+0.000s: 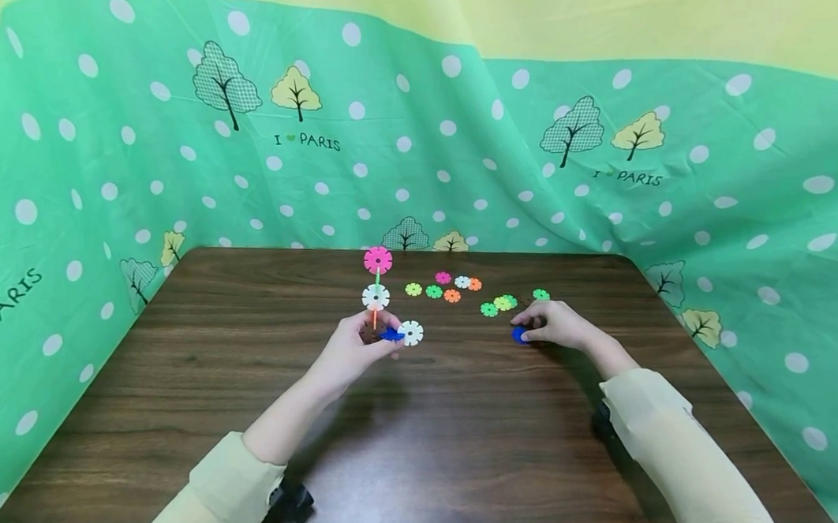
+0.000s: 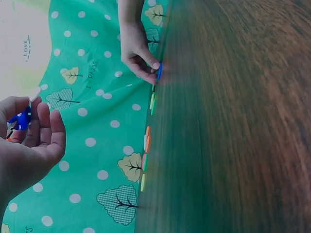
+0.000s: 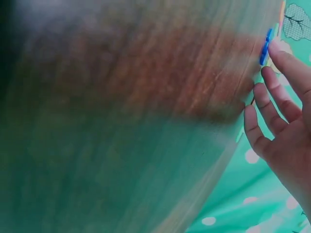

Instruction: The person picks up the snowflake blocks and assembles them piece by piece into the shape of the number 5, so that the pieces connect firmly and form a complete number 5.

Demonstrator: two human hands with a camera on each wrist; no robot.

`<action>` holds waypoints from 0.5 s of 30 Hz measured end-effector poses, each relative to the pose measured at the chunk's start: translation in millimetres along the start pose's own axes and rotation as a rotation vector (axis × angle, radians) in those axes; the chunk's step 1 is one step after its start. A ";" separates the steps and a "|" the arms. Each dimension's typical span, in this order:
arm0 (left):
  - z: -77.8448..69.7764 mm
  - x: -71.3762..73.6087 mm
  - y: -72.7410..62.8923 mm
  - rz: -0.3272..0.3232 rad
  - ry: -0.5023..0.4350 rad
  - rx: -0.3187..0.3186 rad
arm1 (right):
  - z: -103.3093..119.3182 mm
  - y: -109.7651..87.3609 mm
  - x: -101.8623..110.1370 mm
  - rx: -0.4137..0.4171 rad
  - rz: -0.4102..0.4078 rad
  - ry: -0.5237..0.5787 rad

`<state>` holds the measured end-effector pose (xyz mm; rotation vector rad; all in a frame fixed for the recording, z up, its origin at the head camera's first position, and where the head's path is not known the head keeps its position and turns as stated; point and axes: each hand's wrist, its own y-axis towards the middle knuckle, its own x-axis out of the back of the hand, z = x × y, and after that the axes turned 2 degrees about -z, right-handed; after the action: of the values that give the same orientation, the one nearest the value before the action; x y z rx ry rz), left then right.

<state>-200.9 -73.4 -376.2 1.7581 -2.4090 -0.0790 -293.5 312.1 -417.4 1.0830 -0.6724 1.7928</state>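
Observation:
My left hand [image 1: 348, 348] grips a chain of notched snowflake discs above the table. A pink disc [image 1: 378, 260] tops the chain, over an edge-on green one, a white disc [image 1: 375, 297] and an edge-on orange one. At the fingers sits a blue disc [image 2: 20, 119], with another white disc [image 1: 411, 333] on its right. My right hand [image 1: 557, 324] is low over the table on the right. Its thumb and fingertips pinch a loose blue disc [image 3: 265, 47], which stands tilted at the tabletop.
Loose discs lie on the brown wooden table [image 1: 428, 435] beyond the hands: a yellow disc [image 1: 413, 289], an orange disc [image 1: 452, 295] and several others in the middle. A green disc [image 1: 541, 294] lies just behind the right hand. A green dotted curtain [image 1: 400, 168] hangs around the table's far edge.

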 end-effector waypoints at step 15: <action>-1.9 1.6 4.9 -0.001 -0.013 0.006 | -0.6 2.1 -2.6 -0.066 0.081 0.016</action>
<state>-205.7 -73.3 -373.5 1.7669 -2.4196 -0.0832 -295.1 310.6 -420.0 1.0087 -0.7698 1.8329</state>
